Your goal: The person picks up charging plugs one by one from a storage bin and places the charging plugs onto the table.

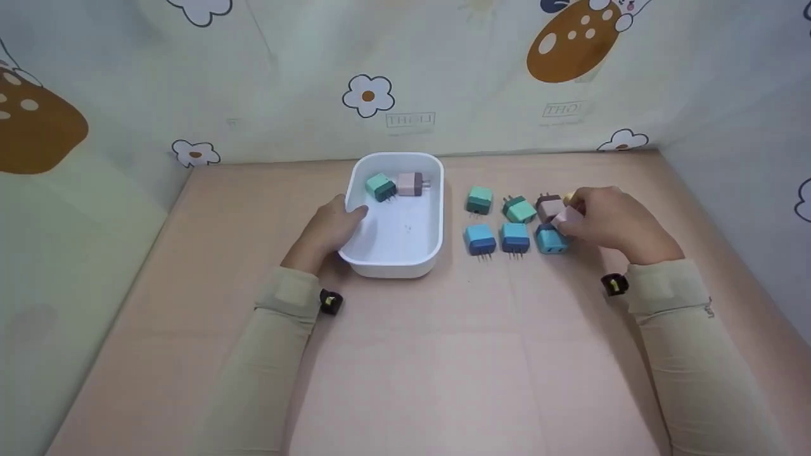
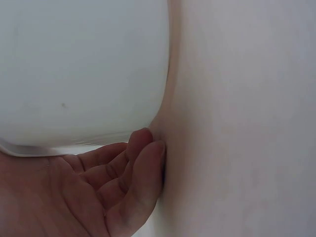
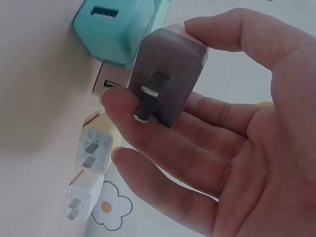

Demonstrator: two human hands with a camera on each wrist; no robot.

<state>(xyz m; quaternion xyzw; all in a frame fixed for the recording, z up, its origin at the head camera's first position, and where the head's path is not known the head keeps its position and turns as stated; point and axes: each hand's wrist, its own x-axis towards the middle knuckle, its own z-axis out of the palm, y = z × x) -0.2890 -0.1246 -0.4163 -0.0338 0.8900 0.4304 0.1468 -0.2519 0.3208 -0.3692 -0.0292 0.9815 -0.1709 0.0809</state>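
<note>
My left hand [image 1: 328, 225] grips the left wall of a white plastic box [image 1: 393, 271], its thumb over the rim and its fingers low on the outside. Inside the box lie a green charger plug [image 1: 380, 187] and a pink one [image 1: 409, 184] with a dark end. At the right, my right hand [image 1: 611, 218] pinches another pink charger plug [image 3: 170, 74] between thumb and fingers. Its dark end and two flat prongs show in the right wrist view. Just below it on the table is a blue charger plug [image 1: 552, 239]; a second pink plug [image 1: 550, 207] lies beside it.
Right of the box stand two blue plugs [image 1: 479, 240] and two green plugs [image 1: 479, 200]. Partly behind my right hand is a yellow plug [image 3: 95, 147], with a white plug [image 3: 85, 196] beyond it. A flower-print sheet [image 1: 291, 95] rises behind the table.
</note>
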